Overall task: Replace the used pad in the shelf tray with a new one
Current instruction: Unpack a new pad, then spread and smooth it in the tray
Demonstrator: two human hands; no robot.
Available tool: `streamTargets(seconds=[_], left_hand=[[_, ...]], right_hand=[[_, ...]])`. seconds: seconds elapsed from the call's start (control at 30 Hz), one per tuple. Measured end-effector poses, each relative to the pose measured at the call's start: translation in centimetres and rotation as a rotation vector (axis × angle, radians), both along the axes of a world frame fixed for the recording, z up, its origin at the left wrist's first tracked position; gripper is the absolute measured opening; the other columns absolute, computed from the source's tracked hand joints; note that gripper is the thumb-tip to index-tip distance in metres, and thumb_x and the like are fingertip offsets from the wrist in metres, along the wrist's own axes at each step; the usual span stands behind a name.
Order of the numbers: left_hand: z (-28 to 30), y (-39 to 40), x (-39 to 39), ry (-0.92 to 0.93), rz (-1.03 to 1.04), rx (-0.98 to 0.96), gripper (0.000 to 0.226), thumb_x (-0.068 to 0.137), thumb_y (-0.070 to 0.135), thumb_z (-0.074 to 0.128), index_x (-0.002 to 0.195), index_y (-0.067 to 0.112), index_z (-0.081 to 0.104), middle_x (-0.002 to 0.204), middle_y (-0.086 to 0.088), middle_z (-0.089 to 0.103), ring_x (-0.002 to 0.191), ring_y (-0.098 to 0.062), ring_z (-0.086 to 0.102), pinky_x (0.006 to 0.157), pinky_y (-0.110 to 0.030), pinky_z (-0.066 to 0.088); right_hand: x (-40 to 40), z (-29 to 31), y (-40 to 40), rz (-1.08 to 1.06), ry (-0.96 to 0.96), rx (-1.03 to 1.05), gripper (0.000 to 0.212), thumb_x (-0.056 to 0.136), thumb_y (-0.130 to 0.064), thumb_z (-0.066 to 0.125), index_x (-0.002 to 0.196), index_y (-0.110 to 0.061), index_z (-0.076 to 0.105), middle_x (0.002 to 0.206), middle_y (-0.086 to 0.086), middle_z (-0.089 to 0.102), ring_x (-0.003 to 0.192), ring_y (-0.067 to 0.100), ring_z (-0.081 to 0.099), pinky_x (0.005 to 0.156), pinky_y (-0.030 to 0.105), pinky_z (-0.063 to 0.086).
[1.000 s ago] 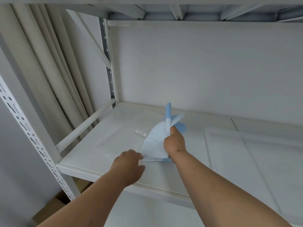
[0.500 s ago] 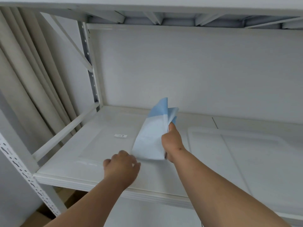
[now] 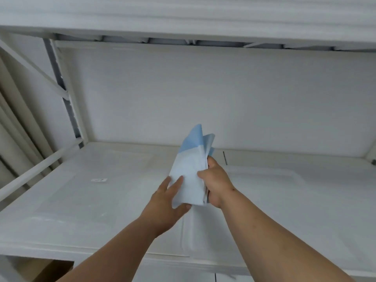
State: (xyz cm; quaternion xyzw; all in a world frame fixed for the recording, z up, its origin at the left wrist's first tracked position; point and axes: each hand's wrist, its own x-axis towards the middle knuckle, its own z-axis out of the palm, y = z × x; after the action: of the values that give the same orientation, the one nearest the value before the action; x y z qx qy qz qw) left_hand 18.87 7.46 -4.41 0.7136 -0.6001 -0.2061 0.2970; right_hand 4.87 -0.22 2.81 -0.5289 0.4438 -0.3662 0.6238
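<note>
A folded pad [image 3: 190,167], pale blue-white with darker blue edges at its top, stands upright above the shelf. My right hand [image 3: 215,183] grips its right side, thumb across the front. My left hand [image 3: 168,202] holds the pad's lower left part, fingers laid on its front and thumb under its bottom edge. Below them lies a shallow white tray [image 3: 81,200] on the left of the shelf, bearing a small white label [image 3: 99,180]. A second white tray [image 3: 284,200] lies to the right.
The white metal shelf has an upright post [image 3: 67,110] and a side rail [image 3: 34,171] on the left, a back wall behind and another shelf board [image 3: 183,17] overhead. A cardboard box [image 3: 44,269] shows below the front edge.
My left hand rose from the tray's front edge and took hold of the pad's lower left. The pad stays upright in my right hand. The view tilted up and right.
</note>
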Motion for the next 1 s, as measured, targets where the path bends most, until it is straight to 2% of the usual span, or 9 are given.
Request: streamTargets(seconds=[0.13, 0.27, 0.37, 0.53, 0.6, 0.77, 0.87, 0.93, 1.0], left_hand=[[0.1, -1.3, -4.8, 0.113, -0.032, -0.066, 0.042, 0.096, 0.043, 0.048, 0.136, 0.053, 0.036, 0.151, 0.015, 0.027, 0.140, -0.011, 0.031, 0.108, -0.021, 0.028], [0.9, -1.7, -7.6, 0.564, 0.096, -0.089, 0.024, 0.098, 0.047, 0.043, 0.106, 0.038, 0.063, 0.110, 0.011, 0.067, 0.109, -0.017, 0.062, 0.090, -0.028, 0.049], [1.3, -2.7, -9.2, 0.893, 0.245, -0.062, 0.028, 0.097, 0.049, 0.045, 0.108, 0.031, 0.063, 0.108, 0.000, 0.070, 0.102, -0.022, 0.066, 0.088, -0.043, 0.056], [0.9, -3.5, -9.8, 1.218, 0.459, -0.094, 0.027, 0.100, 0.038, 0.045, 0.119, 0.025, 0.058, 0.111, -0.002, 0.071, 0.100, -0.023, 0.069, 0.074, -0.041, 0.058], [0.6, -3.7, -10.0, 1.227, 0.568, -0.128, 0.031, 0.099, 0.023, 0.048, 0.130, 0.026, 0.050, 0.112, -0.002, 0.067, 0.097, -0.025, 0.068, 0.071, -0.040, 0.057], [-0.3, -3.7, -10.1, 1.043, 0.715, -0.180, 0.097, 0.083, -0.005, 0.056, 0.146, 0.051, 0.010, 0.129, -0.001, 0.045, 0.108, -0.031, 0.058, 0.082, -0.044, 0.057], [-0.5, -4.0, -10.6, 0.833, 0.735, -0.155, 0.065, 0.083, 0.007, 0.060, 0.141, 0.027, 0.039, 0.120, -0.007, 0.051, 0.099, -0.030, 0.057, 0.081, -0.045, 0.056], [-0.3, -4.2, -11.0, 0.712, 0.774, -0.138, 0.023, 0.084, 0.014, 0.059, 0.106, 0.015, 0.060, 0.103, -0.011, 0.061, 0.084, -0.030, 0.060, 0.080, -0.049, 0.058], [-0.2, -4.3, -11.0, 0.630, 0.792, -0.116, 0.012, 0.084, 0.015, 0.055, 0.095, 0.013, 0.060, 0.091, -0.009, 0.063, 0.075, -0.028, 0.062, 0.075, -0.050, 0.059]], right_hand=[[-4.0, -0.9, -2.0, -0.022, -0.033, 0.017, 0.036, 0.097, -0.010, 0.047, 0.128, -0.026, 0.055, 0.119, 0.002, 0.065, 0.107, 0.024, 0.062, 0.094, 0.045, 0.053], [-6.2, -1.8, -3.3, -0.043, -0.020, 0.068, 0.028, 0.099, -0.042, 0.048, 0.121, -0.029, 0.058, 0.116, -0.003, 0.065, 0.109, 0.018, 0.062, 0.098, 0.041, 0.049], [-8.6, -2.5, -4.6, -0.095, 0.110, 0.022, 0.019, 0.097, -0.024, 0.050, 0.111, -0.031, 0.061, 0.116, 0.000, 0.064, 0.107, 0.022, 0.062, 0.096, 0.042, 0.051], [-11.8, -3.3, -5.9, -0.257, 0.214, -0.034, 0.034, 0.091, 0.002, 0.041, 0.108, -0.018, 0.063, 0.109, 0.002, 0.061, 0.094, 0.020, 0.056, 0.090, 0.036, 0.048], [-13.0, -3.9, -6.6, -0.301, 0.314, -0.050, 0.032, 0.092, 0.001, 0.042, 0.113, -0.012, 0.064, 0.116, 0.007, 0.061, 0.100, 0.022, 0.055, 0.094, 0.036, 0.047], [-15.6, -5.3, -7.9, -0.200, 0.642, -0.066, 0.033, 0.100, -0.006, 0.038, 0.125, 0.004, 0.057, 0.132, 0.020, 0.056, 0.122, 0.034, 0.052, 0.100, 0.037, 0.041], [-16.4, -6.2, -8.2, -0.195, 0.702, -0.059, 0.031, 0.100, -0.009, 0.039, 0.125, 0.001, 0.055, 0.130, 0.018, 0.057, 0.120, 0.033, 0.054, 0.093, 0.032, 0.041], [-16.6, -6.6, -8.4, -0.182, 0.706, -0.051, 0.031, 0.099, -0.008, 0.040, 0.126, -0.002, 0.053, 0.130, 0.015, 0.057, 0.119, 0.031, 0.054, 0.090, 0.030, 0.041], [-16.6, -6.7, -8.5, -0.166, 0.704, -0.051, 0.034, 0.096, -0.005, 0.041, 0.129, -0.005, 0.051, 0.131, 0.013, 0.056, 0.119, 0.030, 0.053, 0.091, 0.030, 0.040]])
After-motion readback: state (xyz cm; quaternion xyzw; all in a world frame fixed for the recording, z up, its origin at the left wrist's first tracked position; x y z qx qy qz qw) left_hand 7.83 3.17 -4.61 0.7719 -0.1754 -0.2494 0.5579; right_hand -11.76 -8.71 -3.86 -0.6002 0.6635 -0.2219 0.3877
